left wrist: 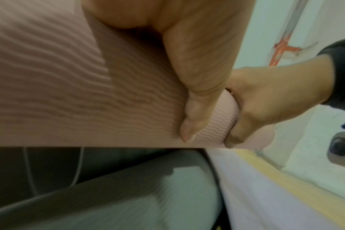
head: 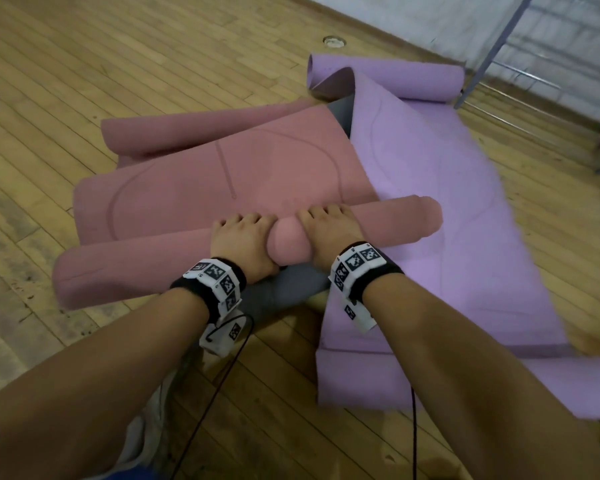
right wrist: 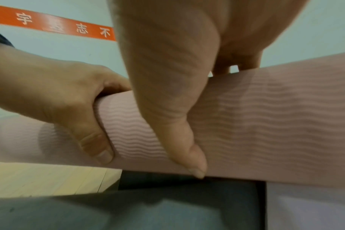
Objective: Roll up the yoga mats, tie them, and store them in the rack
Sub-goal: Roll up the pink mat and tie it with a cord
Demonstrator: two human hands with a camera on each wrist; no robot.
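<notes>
A pink yoga mat (head: 222, 174) lies on the wooden floor, its near end rolled into a tube (head: 288, 244). My left hand (head: 239, 237) and right hand (head: 329, 230) grip the tube side by side near its middle, fingers over the top and thumbs underneath. The left wrist view shows my left thumb (left wrist: 195, 118) pressed into the wavy underside of the roll (left wrist: 89, 93). My right thumb (right wrist: 187, 149) presses likewise in the right wrist view, with the left hand (right wrist: 69, 109) beside it. A purple mat (head: 430, 202) lies unrolled to the right, its far end curled.
A grey mat (head: 288, 289) lies under the pink roll near my wrists. A metal rack leg (head: 492, 53) stands at the back right by the wall. A round floor socket (head: 334, 41) sits beyond the mats. Bare wooden floor (head: 84, 81) spreads to the left.
</notes>
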